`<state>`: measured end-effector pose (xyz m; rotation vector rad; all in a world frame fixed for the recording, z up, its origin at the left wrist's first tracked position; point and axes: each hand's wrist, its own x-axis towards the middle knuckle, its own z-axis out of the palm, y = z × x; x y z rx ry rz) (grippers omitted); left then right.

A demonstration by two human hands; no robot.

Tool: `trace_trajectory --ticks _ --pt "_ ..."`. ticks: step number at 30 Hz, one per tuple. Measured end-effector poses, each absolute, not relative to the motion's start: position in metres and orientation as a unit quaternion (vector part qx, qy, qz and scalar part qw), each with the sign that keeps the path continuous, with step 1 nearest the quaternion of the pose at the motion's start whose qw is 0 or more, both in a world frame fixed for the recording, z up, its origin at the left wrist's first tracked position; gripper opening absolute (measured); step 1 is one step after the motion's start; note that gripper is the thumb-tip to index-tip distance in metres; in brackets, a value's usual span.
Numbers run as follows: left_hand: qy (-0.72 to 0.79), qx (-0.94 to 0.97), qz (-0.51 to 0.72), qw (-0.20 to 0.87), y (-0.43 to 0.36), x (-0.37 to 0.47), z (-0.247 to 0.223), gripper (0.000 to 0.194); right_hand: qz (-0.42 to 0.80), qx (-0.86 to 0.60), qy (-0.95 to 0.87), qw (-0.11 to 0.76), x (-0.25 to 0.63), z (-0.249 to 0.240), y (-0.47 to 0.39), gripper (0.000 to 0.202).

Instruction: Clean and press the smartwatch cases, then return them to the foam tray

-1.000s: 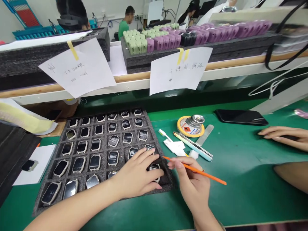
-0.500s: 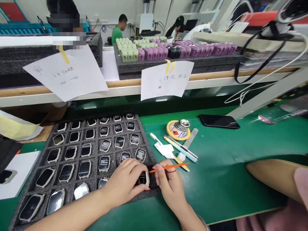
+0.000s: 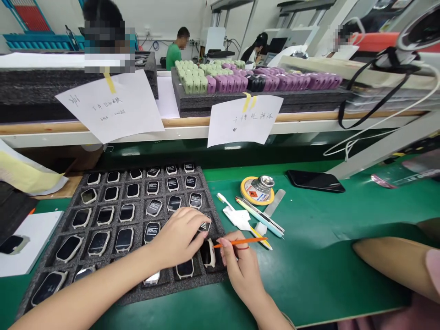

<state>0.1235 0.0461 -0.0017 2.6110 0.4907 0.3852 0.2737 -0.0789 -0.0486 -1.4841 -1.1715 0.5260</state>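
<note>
My left hand (image 3: 182, 233) has its thumb and fingers closed around the edge of a smartwatch (image 3: 205, 223) near the tray's right side; the hand hides part of this watch. My right hand (image 3: 239, 259) pinches a thin orange pointed stick (image 3: 252, 240), its tip pointing left. Just left of that tip, a pale-framed smartwatch (image 3: 210, 254) rests tilted in the near right slot. A dark foam tray (image 3: 165, 289) holds rows of similar watches, some with lit text on their screens. My left forearm covers several slots.
Right of the tray lie a toothbrush (image 3: 225, 201), pens (image 3: 261, 213), a metal strip (image 3: 276, 203) and a yellow-rimmed bottle (image 3: 257, 189). A black phone (image 3: 315, 181) lies behind. A shelf holds purple and green cases (image 3: 228, 84). Another person's arm (image 3: 392, 261) rests at right.
My left hand has left the watch in the near right slot and moved up to the watch behind it. My right hand keeps the orange stick. The view has shifted slightly.
</note>
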Motion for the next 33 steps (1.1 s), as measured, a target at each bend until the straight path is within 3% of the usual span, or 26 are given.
trace_trajectory --ticks 4,9,13,21,27,33 --pt "0.116 0.971 0.108 0.181 0.063 0.135 -0.009 0.015 0.247 -0.622 -0.478 0.569 0.272 -0.051 -0.078 0.030" --pt "0.095 0.979 0.112 0.140 0.072 0.137 -0.010 0.022 0.283 -0.606 -0.439 0.599 0.274 -0.047 -0.075 0.033" --pt "0.118 0.969 0.151 0.155 0.073 0.124 -0.014 0.027 0.298 -0.590 -0.430 0.615 0.282 -0.034 -0.066 0.037" --pt "0.143 0.947 0.209 0.196 0.066 0.113 -0.030 0.017 0.329 -0.565 -0.451 0.608 0.282 -0.030 -0.020 0.047" --pt "0.209 0.924 0.218 0.236 0.064 0.115 -0.028 0.041 0.351 -0.571 -0.448 0.591 0.279 -0.044 -0.008 0.045" --pt "0.224 0.916 0.208 0.259 0.064 0.116 -0.027 0.043 0.349 -0.588 -0.469 0.559 0.281 -0.047 -0.009 0.045"
